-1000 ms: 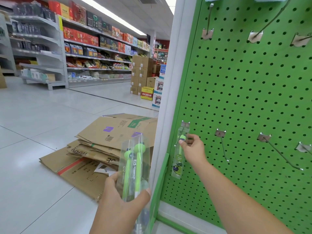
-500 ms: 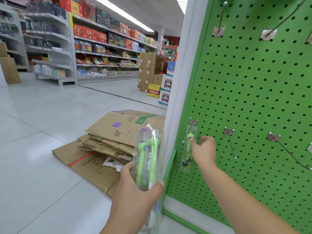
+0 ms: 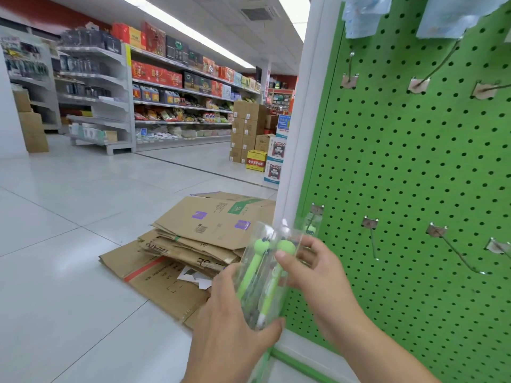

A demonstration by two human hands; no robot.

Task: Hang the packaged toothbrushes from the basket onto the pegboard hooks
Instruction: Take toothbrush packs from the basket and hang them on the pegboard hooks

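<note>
I'm looking down a supermarket aisle: long shelving units [image 3: 177,106] stocked with boxed and bottled goods run along a pale tiled floor [image 3: 69,217] under strip ceiling lights [image 3: 177,26]. Stacked cartons [image 3: 246,131] stand mid-aisle, flattened cardboard boxes [image 3: 193,244] lie nearby, and a green pegboard [image 3: 414,161] carries metal display hooks [image 3: 448,244].

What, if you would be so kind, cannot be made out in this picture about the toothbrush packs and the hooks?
- Head view: the hung pack is mostly hidden behind the held packs.
- How many packs the left hand holds: clear plastic overlaps and blurs.
- Whether the right hand has a firm grip: its fingertips are behind the plastic.
- The basket: out of frame.
- Package print: too small.
</note>
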